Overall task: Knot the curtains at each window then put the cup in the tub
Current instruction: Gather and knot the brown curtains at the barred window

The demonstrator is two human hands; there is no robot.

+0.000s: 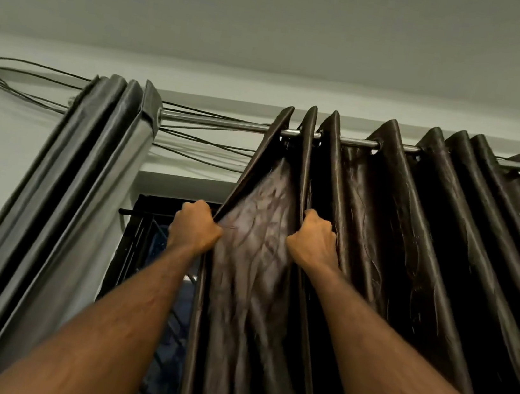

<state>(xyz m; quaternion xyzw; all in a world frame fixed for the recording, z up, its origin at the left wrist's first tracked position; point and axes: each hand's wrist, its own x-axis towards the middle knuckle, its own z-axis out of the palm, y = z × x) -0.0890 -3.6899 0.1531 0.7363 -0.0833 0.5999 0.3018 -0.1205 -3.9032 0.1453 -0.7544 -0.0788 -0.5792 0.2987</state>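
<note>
A dark brown right curtain [382, 220] hangs by eyelets from a metal rod [215, 121] and spreads across the window. My left hand [194, 226] grips its leading left edge high up. My right hand [314, 241] grips the fold beside it, about one pleat to the right. The cloth between both hands is blurred. A greyer left curtain [86, 189] hangs bunched at the rod's left end. No cup or tub is in view.
Between the two curtains shows a dark window [144, 247] with a black metal grille. Several thin cables [34, 78] run along the wall behind the rod to the left. The ceiling fills the upper part of the view.
</note>
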